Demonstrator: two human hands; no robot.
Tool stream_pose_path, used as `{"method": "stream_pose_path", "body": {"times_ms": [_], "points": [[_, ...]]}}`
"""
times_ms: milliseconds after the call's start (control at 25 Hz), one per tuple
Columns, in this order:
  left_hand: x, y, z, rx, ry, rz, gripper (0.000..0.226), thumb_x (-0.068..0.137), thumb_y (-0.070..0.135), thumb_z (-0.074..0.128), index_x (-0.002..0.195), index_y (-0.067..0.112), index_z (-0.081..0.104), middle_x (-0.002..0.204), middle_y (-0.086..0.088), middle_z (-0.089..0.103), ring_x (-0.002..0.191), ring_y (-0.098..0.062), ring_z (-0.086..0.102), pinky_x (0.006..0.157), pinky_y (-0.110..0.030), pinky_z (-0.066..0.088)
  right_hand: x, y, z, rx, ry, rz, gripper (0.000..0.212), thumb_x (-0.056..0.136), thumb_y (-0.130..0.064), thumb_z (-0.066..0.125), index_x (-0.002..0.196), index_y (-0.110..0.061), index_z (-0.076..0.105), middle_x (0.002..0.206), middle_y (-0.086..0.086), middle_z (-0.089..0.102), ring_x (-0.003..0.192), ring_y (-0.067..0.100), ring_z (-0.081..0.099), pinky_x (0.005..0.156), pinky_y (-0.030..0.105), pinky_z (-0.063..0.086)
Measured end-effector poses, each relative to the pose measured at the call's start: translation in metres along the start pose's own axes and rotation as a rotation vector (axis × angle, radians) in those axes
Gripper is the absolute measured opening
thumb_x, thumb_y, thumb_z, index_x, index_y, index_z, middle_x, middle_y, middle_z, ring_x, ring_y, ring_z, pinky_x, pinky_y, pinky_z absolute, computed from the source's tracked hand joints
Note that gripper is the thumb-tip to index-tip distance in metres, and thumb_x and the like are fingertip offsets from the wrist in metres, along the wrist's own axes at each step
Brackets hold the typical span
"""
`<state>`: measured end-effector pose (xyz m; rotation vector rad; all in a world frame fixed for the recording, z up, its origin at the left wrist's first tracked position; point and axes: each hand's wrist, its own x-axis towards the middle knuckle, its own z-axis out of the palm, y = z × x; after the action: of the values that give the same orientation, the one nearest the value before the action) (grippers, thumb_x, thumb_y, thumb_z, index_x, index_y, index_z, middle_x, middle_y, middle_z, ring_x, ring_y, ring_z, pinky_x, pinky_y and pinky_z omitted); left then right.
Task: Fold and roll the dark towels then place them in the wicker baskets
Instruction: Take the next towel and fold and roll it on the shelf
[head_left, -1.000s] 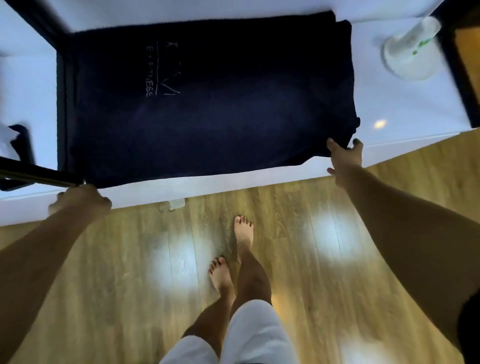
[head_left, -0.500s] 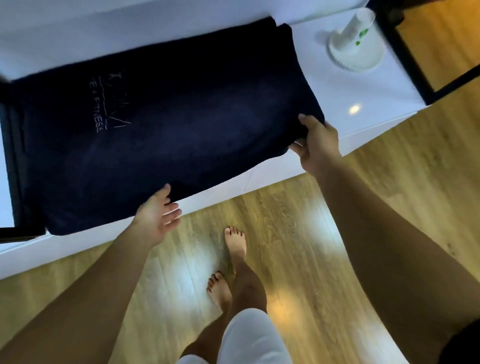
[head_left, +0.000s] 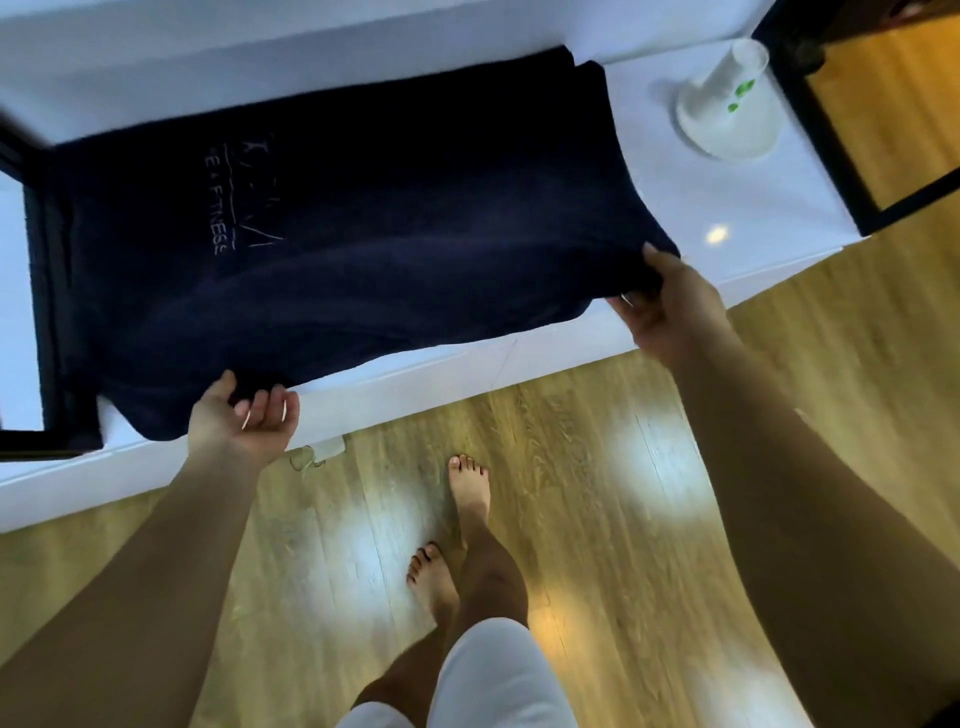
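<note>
A dark navy towel (head_left: 363, 234) with pale stitched lettering lies spread across a white table (head_left: 701, 208). My right hand (head_left: 670, 306) grips the towel's near right corner, lifted a little off the table. My left hand (head_left: 244, 415) is palm up at the towel's near edge, left of the middle, thumb on top and fingers curling under the cloth. No wicker basket is in view.
A white upside-down cup (head_left: 727, 109) with green marks stands at the table's far right. Black frame bars run along the right end (head_left: 815, 135) and left end (head_left: 36, 312). Wooden floor (head_left: 623, 493) and my bare feet lie below the table's front edge.
My left hand slid right from the towel's near left corner to under the near edge. My right hand closed on the near right corner and lifted it. The view shifted.
</note>
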<state>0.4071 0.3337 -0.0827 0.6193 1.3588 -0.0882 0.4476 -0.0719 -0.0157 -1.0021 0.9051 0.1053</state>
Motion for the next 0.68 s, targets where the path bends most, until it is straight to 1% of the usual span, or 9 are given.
{"method": "stream_pose_path", "body": {"times_ms": [80,120,240,320,440,480,560,640,680], "points": [[0.000,0.012,0.004,0.041,0.030,0.013,0.035,0.094,0.035,0.067,0.114,0.011,0.051,0.108,-0.001,0.055,0.095,-0.016,0.065,0.084,-0.036,0.058,0.003,0.021,-0.020,-0.052,0.048,0.047,0.021,0.096,-0.015,0.063,0.117,-0.011,0.064,0.113,0.008,0.074,0.093,0.022,0.075,0.076,0.035,0.061],[-0.001,0.016,0.007,0.074,0.047,0.028,0.034,0.096,0.035,0.065,0.118,0.013,0.052,0.108,-0.001,0.055,0.097,-0.016,0.064,0.084,-0.034,0.058,0.004,0.024,-0.024,-0.057,0.059,0.051,0.021,0.097,-0.016,0.062,0.117,-0.011,0.063,0.114,0.008,0.073,0.093,0.022,0.075,0.074,0.034,0.061],[-0.003,0.029,0.014,0.148,0.077,0.102,0.018,0.098,0.036,0.061,0.107,0.021,0.057,0.105,0.005,0.061,0.096,-0.013,0.061,0.085,-0.027,0.053,0.012,0.012,-0.029,-0.036,0.064,0.010,0.023,0.097,-0.017,0.061,0.119,-0.011,0.064,0.108,0.006,0.076,0.092,0.021,0.075,0.075,0.034,0.061],[0.004,0.040,0.012,0.153,0.097,0.161,0.021,0.096,0.035,0.065,0.113,0.025,0.061,0.107,0.009,0.063,0.092,-0.011,0.061,0.076,-0.023,0.053,0.020,0.007,-0.030,-0.066,0.043,-0.003,0.026,0.097,-0.017,0.062,0.121,-0.011,0.064,0.106,0.006,0.077,0.093,0.022,0.075,0.077,0.036,0.061],[0.037,0.061,-0.014,0.164,0.149,0.223,0.052,0.081,0.026,0.082,0.128,0.029,0.060,0.117,0.011,0.067,0.089,-0.010,0.062,0.051,-0.018,0.052,0.028,0.013,-0.029,-0.159,-0.006,0.055,0.031,0.096,-0.016,0.063,0.126,-0.008,0.061,0.105,0.006,0.077,0.094,0.023,0.075,0.075,0.037,0.061],[0.045,0.065,-0.020,0.145,0.158,0.261,0.060,0.077,0.021,0.084,0.130,0.029,0.057,0.122,0.010,0.065,0.090,-0.011,0.061,0.048,-0.017,0.051,0.027,0.013,-0.029,-0.185,-0.046,0.069,0.029,0.097,-0.016,0.061,0.124,-0.007,0.061,0.106,0.006,0.076,0.097,0.023,0.074,0.075,0.038,0.061],[0.026,0.068,-0.025,0.115,0.239,0.395,0.068,0.073,0.015,0.082,0.132,0.029,0.050,0.124,0.008,0.060,0.093,-0.015,0.061,0.054,-0.022,0.053,0.027,0.009,-0.032,-0.181,-0.147,0.080,0.024,0.100,-0.018,0.055,0.122,-0.011,0.062,0.113,0.006,0.074,0.108,0.023,0.071,0.085,0.041,0.060],[-0.003,0.067,-0.031,0.036,0.288,0.502,0.067,0.075,0.013,0.075,0.133,0.026,0.044,0.119,0.006,0.060,0.091,-0.016,0.064,0.066,-0.028,0.057,0.028,0.002,-0.039,-0.127,-0.190,0.078,0.029,0.101,-0.019,0.051,0.128,-0.014,0.061,0.125,0.006,0.070,0.117,0.025,0.066,0.094,0.043,0.055],[-0.003,0.069,-0.038,-0.034,0.282,0.543,0.063,0.078,0.011,0.072,0.134,0.023,0.046,0.121,0.003,0.061,0.089,-0.017,0.066,0.069,-0.029,0.059,0.029,-0.001,-0.039,-0.105,-0.192,0.083,0.033,0.099,-0.018,0.051,0.131,-0.015,0.059,0.129,0.007,0.067,0.120,0.026,0.064,0.096,0.044,0.054]]}}
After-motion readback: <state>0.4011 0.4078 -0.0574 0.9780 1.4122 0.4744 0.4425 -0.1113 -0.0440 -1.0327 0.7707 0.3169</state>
